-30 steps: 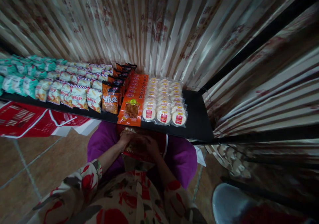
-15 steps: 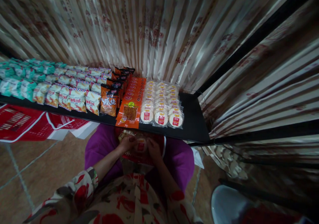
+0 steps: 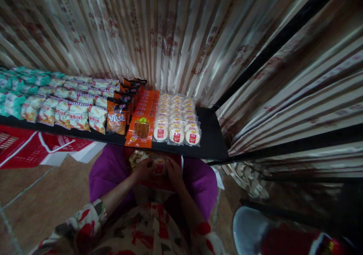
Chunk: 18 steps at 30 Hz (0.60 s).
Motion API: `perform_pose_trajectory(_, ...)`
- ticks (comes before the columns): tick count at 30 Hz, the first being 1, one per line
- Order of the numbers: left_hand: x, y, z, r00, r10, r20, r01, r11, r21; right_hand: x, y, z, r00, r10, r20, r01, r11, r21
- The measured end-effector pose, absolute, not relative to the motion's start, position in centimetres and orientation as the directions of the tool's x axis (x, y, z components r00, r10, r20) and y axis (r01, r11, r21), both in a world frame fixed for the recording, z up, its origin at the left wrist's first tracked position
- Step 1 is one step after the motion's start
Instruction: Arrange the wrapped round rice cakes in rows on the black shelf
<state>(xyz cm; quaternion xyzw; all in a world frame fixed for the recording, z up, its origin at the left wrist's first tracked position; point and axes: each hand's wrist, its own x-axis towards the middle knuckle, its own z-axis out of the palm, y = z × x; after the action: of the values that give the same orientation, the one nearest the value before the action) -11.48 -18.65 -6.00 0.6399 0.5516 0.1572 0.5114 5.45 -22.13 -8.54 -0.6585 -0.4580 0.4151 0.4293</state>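
A round rice cracker in a clear wrapper with a red label (image 3: pixel 159 166) is held low in front of my lap. My left hand (image 3: pixel 144 169) grips its left side and my right hand (image 3: pixel 173 170) its right side, fingers closed at the edges. Beneath the hands a red bag (image 3: pixel 154 184) lies over my lap, with clear and gold wrappers (image 3: pixel 137 157) showing at its left. Just above, on the black shelf (image 3: pixel 213 134), rows of the same wrapped crackers (image 3: pixel 176 133) stand beside flat orange snack packets (image 3: pixel 141 130).
Left along the shelf stand black-and-orange packets (image 3: pixel 116 117), white striped snack bags (image 3: pixel 78 116) and teal bags (image 3: pixel 14 103). A red basket (image 3: pixel 17 145) is below at left. Behind hangs a striped curtain (image 3: pixel 170 39), crossed by a black bar (image 3: pixel 272 51). A pale stool-like object (image 3: pixel 246 228) is at lower right.
The view has shifted slightly, so the shelf and its goods appear further left. Both hands stay at the wrapped cracker, with only small finger movement.
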Motion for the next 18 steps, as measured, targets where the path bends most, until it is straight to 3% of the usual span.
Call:
perform_pose_trajectory(11,-10.7,-18.5,-2.6,0.306,0.910,-0.281,0.663,0.009,0.749,5.8,-22.9,-6.7,0.277,0.952,-0.126,0.255,-0.200,-0.946)
perform_pose_trajectory(18,-10.4,-18.2,-2.2,0.315,0.913,-0.260,0.634,0.001,0.773,5.7,-23.1,-6.2,0.288,0.954,-0.086,0.273,-0.168,-0.947)
